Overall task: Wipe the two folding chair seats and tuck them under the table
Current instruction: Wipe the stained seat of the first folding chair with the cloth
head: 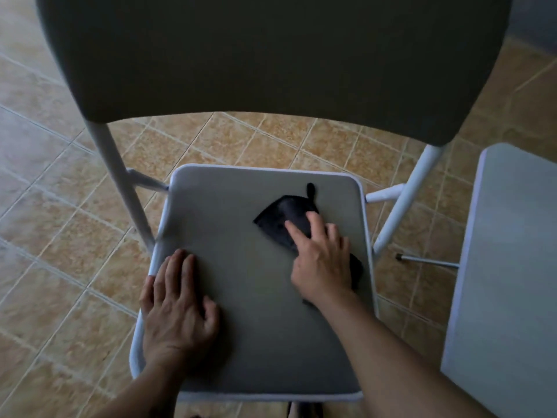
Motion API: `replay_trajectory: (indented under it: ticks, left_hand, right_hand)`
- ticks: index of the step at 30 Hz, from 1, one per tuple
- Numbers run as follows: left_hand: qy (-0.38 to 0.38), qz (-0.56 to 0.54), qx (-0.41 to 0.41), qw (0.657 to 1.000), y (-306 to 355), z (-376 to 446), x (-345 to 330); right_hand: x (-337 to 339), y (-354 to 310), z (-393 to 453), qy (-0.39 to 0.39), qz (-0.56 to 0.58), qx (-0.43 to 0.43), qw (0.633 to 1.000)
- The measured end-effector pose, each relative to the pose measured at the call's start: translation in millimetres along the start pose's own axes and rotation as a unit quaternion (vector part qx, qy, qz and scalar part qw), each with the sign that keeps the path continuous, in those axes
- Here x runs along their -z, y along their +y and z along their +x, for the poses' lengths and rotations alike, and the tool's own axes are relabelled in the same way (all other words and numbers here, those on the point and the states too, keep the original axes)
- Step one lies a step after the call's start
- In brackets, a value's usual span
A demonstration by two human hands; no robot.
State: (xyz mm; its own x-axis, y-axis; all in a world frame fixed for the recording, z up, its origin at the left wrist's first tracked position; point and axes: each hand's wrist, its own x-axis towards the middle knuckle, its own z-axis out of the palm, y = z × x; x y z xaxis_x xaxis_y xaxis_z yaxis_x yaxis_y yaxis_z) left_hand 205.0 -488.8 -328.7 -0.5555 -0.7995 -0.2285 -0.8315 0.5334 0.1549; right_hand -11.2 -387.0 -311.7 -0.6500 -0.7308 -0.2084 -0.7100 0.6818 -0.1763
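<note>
A white folding chair fills the view, its grey seat [241, 206] below me and its dark backrest [271, 55] across the top. A dark cloth [283, 218] lies on the right half of the seat. My right hand [322, 263] presses down on the cloth, fingers spread over it. My left hand [177, 309] rests flat on the seat's front left corner, holding nothing. The seat of a second chair [506, 267] shows at the right edge.
Tan floor tiles [60, 191] surround the chairs. White metal legs [120, 188] run down both sides of the near chair. A thin leg with a dark tip [428, 260] of the second chair sticks out between the two chairs.
</note>
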Motion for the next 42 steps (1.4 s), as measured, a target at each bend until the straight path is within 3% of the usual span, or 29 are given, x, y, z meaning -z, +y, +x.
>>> replay_trajectory:
  ticks: [4, 7, 11, 15, 17, 22, 26, 29, 32, 34, 37, 40, 42]
  left_hand:
    - [0.012, -0.018, -0.003, 1.0, 2, 1, -2]
    - [0.031, -0.039, -0.013, 0.999, -1, 1, -4]
    - [0.05, -0.09, -0.041, 0.994, -9, -3, -3]
    - [0.094, -0.274, -0.013, 0.957, -27, -9, 5]
    - [0.079, -0.304, 0.0, 0.949, -49, -15, 3]
    - [0.01, -0.2, -0.095, 0.975, -90, -29, -3]
    - [-0.062, -0.093, -0.132, 0.985, -93, -26, 10]
    - [-0.091, -0.041, -0.161, 0.982, -99, -23, 15]
    - [-0.093, -0.001, -0.175, 0.98, -99, -21, 13]
    - [-0.083, 0.017, -0.174, 0.981, -97, -22, 9]
    - [-0.076, 0.028, -0.162, 0.983, -92, -26, 7]
    - [-0.083, 0.045, -0.157, 0.983, -86, -29, 8]
    - [-0.088, 0.058, -0.16, 0.982, -83, -30, 10]
  right_hand:
    - [1, 38, -26, 0.037, -0.012, -0.115, 0.993]
    - [-8, 2, -42, 0.053, 0.048, -0.196, 0.978]
    - [-28, -76, -85, 0.048, 0.085, -0.125, 0.987]
    - [-42, -137, -125, 0.0, 0.086, -0.082, 0.993]
    - [-45, -153, -134, -0.011, 0.096, -0.08, 0.992]
    - [-39, -171, -160, -0.079, 0.113, -0.027, 0.99]
    - [-30, -133, -160, -0.08, 0.059, -0.004, 0.995]
    - [-21, -78, -162, -0.035, 0.026, -0.12, 0.992]
    - [-12, -35, -168, -0.011, 0.005, -0.263, 0.965]
    - [-12, -37, -166, -0.016, -0.002, -0.299, 0.954]
    - [-18, -79, -163, 0.007, 0.046, -0.238, 0.97]
    - [-28, -115, -168, -0.059, 0.058, -0.084, 0.993]
    - [-28, -110, -167, -0.072, 0.056, -0.053, 0.994]
